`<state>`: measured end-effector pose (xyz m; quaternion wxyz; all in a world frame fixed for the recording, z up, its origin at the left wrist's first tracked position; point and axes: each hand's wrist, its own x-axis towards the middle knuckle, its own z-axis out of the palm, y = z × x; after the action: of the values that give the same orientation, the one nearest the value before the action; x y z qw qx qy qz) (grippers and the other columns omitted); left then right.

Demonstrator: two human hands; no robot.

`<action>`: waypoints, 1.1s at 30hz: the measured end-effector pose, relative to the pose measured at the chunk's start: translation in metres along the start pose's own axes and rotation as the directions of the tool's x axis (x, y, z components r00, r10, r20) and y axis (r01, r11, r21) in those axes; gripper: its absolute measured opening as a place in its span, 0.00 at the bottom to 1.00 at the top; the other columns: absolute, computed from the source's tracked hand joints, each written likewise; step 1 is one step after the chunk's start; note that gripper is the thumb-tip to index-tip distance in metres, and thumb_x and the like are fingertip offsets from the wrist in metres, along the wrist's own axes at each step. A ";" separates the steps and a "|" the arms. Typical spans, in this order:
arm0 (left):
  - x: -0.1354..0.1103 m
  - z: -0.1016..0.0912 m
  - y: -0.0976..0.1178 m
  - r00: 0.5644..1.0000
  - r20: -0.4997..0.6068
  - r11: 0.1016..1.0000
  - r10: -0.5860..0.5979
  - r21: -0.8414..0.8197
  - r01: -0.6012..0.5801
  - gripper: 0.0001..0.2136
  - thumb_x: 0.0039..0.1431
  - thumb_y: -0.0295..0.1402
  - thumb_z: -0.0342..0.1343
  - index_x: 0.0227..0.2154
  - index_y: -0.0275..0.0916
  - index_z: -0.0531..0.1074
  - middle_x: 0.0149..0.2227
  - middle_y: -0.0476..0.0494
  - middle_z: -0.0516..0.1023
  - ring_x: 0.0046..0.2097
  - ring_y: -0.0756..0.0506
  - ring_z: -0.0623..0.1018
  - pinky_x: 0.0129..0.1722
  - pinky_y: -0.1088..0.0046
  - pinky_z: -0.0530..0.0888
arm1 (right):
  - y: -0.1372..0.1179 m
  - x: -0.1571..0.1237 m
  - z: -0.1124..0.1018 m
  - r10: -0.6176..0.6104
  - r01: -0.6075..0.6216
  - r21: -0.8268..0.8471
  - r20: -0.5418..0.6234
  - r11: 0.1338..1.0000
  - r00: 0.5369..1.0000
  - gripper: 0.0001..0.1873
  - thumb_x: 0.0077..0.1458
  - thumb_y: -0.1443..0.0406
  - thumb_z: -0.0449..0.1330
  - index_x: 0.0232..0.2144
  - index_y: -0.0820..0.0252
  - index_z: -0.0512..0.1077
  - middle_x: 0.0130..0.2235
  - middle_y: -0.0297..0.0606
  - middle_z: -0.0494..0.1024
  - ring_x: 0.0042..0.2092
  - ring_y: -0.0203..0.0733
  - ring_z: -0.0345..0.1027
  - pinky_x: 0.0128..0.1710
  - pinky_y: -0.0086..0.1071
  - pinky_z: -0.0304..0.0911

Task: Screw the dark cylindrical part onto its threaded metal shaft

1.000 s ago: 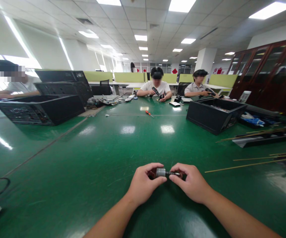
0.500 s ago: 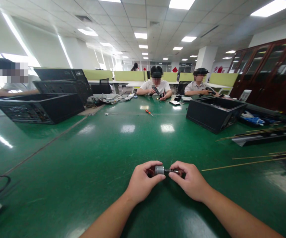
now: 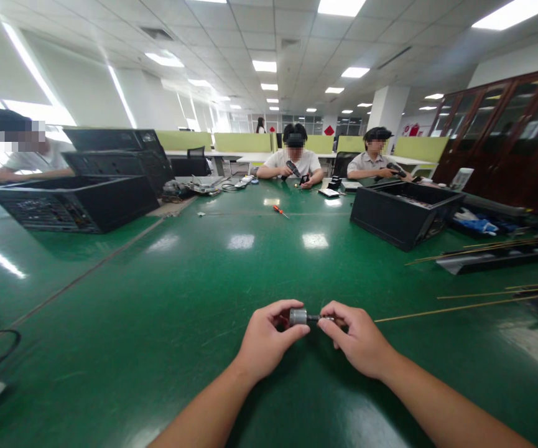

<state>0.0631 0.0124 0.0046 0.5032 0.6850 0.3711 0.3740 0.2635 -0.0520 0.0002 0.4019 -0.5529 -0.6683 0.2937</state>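
Note:
My left hand [image 3: 269, 339] grips a small silver motor [image 3: 298, 317], a metal cylinder, with thumb and fingers around its body. A thin dark shaft [image 3: 313, 318] sticks out of the cylinder to the right. Around the shaft's far end, my right hand [image 3: 355, 336] is closed in a pinch. Both hands hold the piece level, just over the green table [image 3: 194, 280]. The fingers hide the motor's left end and the tip of the shaft.
An orange screwdriver [image 3: 278, 211] lies further back. Black computer cases stand left [image 3: 77, 202] and right [image 3: 402, 214]. Thin brass-coloured rods [image 3: 441, 311] reach in from the right. Several people sit around the table; one across [image 3: 292, 162] holds a power drill.
The motor and both hands have shifted up very slightly. My right fingers have moved a little on the shaft, now covering more of its end.

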 end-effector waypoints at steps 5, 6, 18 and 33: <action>0.000 0.000 -0.001 1.000 -0.001 0.999 0.001 -0.041 -0.001 0.18 0.46 0.33 0.69 0.42 0.38 0.79 0.37 0.42 0.83 0.38 0.41 0.80 0.41 0.67 0.74 | 0.000 0.000 0.000 -0.006 0.006 0.021 0.003 1.000 1.000 0.12 0.64 0.58 0.54 0.34 0.58 0.71 0.24 0.28 0.68 0.26 0.34 0.64 0.27 0.27 0.55; 0.000 -0.001 -0.001 1.000 -0.001 0.999 0.002 -0.047 -0.002 0.18 0.46 0.33 0.69 0.42 0.37 0.79 0.37 0.42 0.83 0.38 0.41 0.80 0.41 0.67 0.74 | 0.000 -0.001 0.000 -0.006 0.006 0.023 0.005 1.000 1.000 0.12 0.65 0.58 0.54 0.34 0.58 0.71 0.24 0.28 0.68 0.25 0.34 0.64 0.27 0.27 0.55; -0.002 -0.002 0.002 0.999 -0.033 0.987 0.022 -0.156 -0.027 0.17 0.43 0.31 0.70 0.40 0.37 0.79 0.35 0.43 0.83 0.37 0.43 0.80 0.41 0.69 0.74 | -0.005 -0.004 0.003 -0.020 0.020 -0.003 0.012 1.000 1.000 0.13 0.66 0.57 0.53 0.34 0.58 0.70 0.24 0.28 0.68 0.26 0.34 0.63 0.27 0.27 0.54; -0.010 -0.003 0.006 0.988 -0.103 0.978 0.114 -0.165 -0.130 0.15 0.44 0.31 0.71 0.37 0.36 0.80 0.33 0.43 0.81 0.35 0.44 0.78 0.38 0.71 0.74 | -0.024 -0.012 -0.001 -0.123 0.123 -0.116 0.000 0.986 0.992 0.10 0.65 0.60 0.54 0.33 0.57 0.70 0.25 0.29 0.71 0.28 0.36 0.65 0.31 0.28 0.55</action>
<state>0.0569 0.0035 0.0094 0.5187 0.6426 0.3176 0.4661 0.2534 -0.0689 0.0183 0.3889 -0.5340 -0.7155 0.2271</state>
